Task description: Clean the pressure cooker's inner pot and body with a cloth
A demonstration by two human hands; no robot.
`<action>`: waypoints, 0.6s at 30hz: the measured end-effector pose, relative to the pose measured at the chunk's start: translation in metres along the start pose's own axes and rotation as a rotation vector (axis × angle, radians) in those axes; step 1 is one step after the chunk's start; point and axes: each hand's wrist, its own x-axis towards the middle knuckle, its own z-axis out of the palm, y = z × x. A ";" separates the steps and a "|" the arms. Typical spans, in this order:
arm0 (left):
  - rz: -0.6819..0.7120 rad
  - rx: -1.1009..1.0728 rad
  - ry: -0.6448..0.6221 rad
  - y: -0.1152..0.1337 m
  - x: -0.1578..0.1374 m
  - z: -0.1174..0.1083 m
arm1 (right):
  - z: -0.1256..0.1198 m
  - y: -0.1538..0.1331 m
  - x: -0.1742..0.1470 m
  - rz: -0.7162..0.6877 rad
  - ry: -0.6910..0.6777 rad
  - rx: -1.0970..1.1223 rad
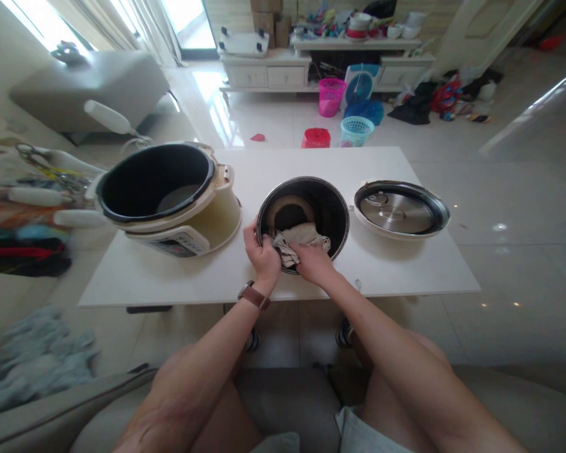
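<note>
A dark inner pot [332,195] stands on the white table with its mouth tilted toward me. My left hand [263,257] grips its left rim, thumb inside and fingers around the outer wall. A crumpled light cloth [306,236] lies against the inside of the pot's near wall. My right hand [315,263] reaches over the near rim and is closed on that cloth; some fingertips are hidden in its folds. To the left sits the pressure cooker body [224,217], its dark cavity uncovered. The cooker's lid [396,211] lies upside down to the right, metal inner side up.
The white table [283,292] ends just before my knees. Beyond it, a red stool [316,137], a light-blue basket [357,130] and a pink basket [331,97] stand on the tiled floor. A rack with white-tipped arms [78,218] crowds the table's left side.
</note>
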 end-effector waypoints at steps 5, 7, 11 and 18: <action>-0.016 0.015 -0.049 0.000 0.024 -0.006 | 0.005 0.003 0.002 -0.034 0.001 -0.017; -0.004 0.015 -0.072 0.002 0.035 -0.011 | 0.007 0.004 0.003 -0.051 -0.007 -0.038; 0.080 0.041 -0.153 0.006 0.050 -0.020 | 0.009 0.005 0.004 -0.087 -0.017 -0.061; 0.136 0.012 -0.233 0.001 0.054 -0.022 | 0.008 0.006 0.003 -0.098 -0.023 -0.081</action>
